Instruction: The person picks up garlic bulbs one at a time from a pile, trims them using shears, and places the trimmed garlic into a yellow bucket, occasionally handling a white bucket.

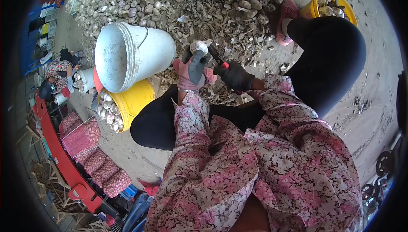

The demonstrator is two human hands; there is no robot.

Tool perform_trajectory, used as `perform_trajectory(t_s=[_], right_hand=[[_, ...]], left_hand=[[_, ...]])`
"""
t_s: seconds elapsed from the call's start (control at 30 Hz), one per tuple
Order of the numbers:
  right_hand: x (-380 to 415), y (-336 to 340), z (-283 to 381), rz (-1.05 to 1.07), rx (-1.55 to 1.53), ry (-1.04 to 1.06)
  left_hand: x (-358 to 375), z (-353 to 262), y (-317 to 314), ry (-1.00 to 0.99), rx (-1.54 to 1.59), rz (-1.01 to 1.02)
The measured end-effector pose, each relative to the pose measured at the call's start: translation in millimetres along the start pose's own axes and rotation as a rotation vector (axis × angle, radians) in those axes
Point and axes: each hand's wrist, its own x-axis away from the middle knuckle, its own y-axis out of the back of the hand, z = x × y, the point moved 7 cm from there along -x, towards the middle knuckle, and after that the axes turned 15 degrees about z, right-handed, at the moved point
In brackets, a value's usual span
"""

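My left hand point(194, 70), in a pink and grey glove, is closed around a garlic bulb point(199, 47) whose pale top shows above the fingers. My right hand point(236, 78), in a black glove, grips a cutting tool point(224, 65) with red on its handle. The dark front end of this tool reaches up beside the bulb, close to its right side. Beyond both hands, dry skins and stalk scraps point(225, 30) cover the ground in front of a large heap of garlic point(136, 2).
To the left, a white bucket point(155, 47) lies tipped over a yellow bucket point(138, 104) of garlic bulbs. Another yellow bucket point(315, 6) stands beyond my right knee. Farther left, a person point(57, 72) sits near a white bucket. Full pink net sacks point(100, 168) lie beside a red beam point(70, 164).
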Motion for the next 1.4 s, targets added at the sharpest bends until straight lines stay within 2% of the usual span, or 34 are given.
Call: perform_trajectory(t_s=[0.17,0.23,0.37,0.4,0.47,0.5,0.53,0.6,0.63,0.67,0.7,0.73,0.77,0.8,0.87,0.9,0.93,0.97,1.0,1.03,1.1,1.2,1.23,1.27,1.3,1.33,1.4], right_hand=[[-3,4,-2,0.041,0.067,0.025],[2,15,9,-0.011,0.167,0.217],[-23,27,-7,-0.031,0.061,0.307],[-13,30,-1,-0.039,0.054,0.306],[14,32,23,-0.039,0.263,0.198],[11,31,12,0.047,0.099,0.117],[11,29,11,0.047,0.106,0.12],[8,28,1,0.007,-0.707,0.256],[4,34,-5,0.005,-0.841,0.215],[2,36,-3,0.002,-0.827,0.227],[4,34,-6,-0.024,-0.868,0.206],[3,32,-13,-0.049,-0.912,0.184],[-8,30,-25,0.004,-0.83,0.173],[-3,27,-24,-0.035,-0.814,0.136],[-9,29,-33,-0.137,-0.896,0.08],[-9,33,-30,-0.189,-0.995,0.101],[-13,35,-34,-0.192,-1.006,0.097],[-19,41,-41,-0.254,-1.074,0.115],[-23,49,-46,-0.321,-1.142,0.134],[-22,52,-44,-0.382,-1.224,0.174],[-22,58,-40,-0.403,-1.193,0.172],[-31,62,-35,-0.386,-1.149,0.233],[-40,62,-36,-0.391,-1.16,0.251],[-45,63,-37,-0.395,-1.17,0.269],[-41,66,-35,-0.421,-1.14,0.261],[-38,69,-33,-0.423,-1.145,0.26],[-33,77,-30,-0.406,-0.942,0.196]], left_hand=[[-1,-4,-10,0.091,0.129,0.038],[-3,7,-5,0.147,0.327,-0.033],[-12,37,0,0.235,0.108,0.036],[-13,39,1,0.245,0.108,0.042],[-13,40,-4,0.248,0.266,0.148],[-8,21,-16,0.183,0.24,0.041],[-14,-1,-25,0.026,0.357,0.055],[-14,-48,-20,-0.309,0.662,0.142],[-9,-77,-11,-0.489,0.854,0.219],[-2,-105,-5,-0.587,0.816,0.211],[-2,-129,12,-0.747,1.049,0.339],[4,-153,-8,-0.886,1.2,0.275],[5,-158,7,-0.865,1.222,0.201],[0,-161,22,-0.842,1.243,0.125],[-45,-149,-64,-0.518,0.855,0.555],[-76,-110,-6,-0.494,0.762,0.125],[-111,-80,-4,-0.29,0.461,-0.044],[-129,-54,-32,-0.121,0.249,-0.111],[-165,-16,-27,0.102,0.034,-0.075],[-189,5,-43,0.189,-0.076,-0.085],[-247,66,-45,0.43,-0.095,-0.089],[-295,109,-66,0.81,-0.363,-0.088],[-326,134,-53,0.816,-0.361,-0.084],[-355,161,-18,0.866,-0.67,-0.181],[-360,151,-16,0.901,-0.982,-0.277],[-362,152,-18,0.905,-0.984,-0.274],[-364,149,-23,0.922,-0.994,-0.217]])
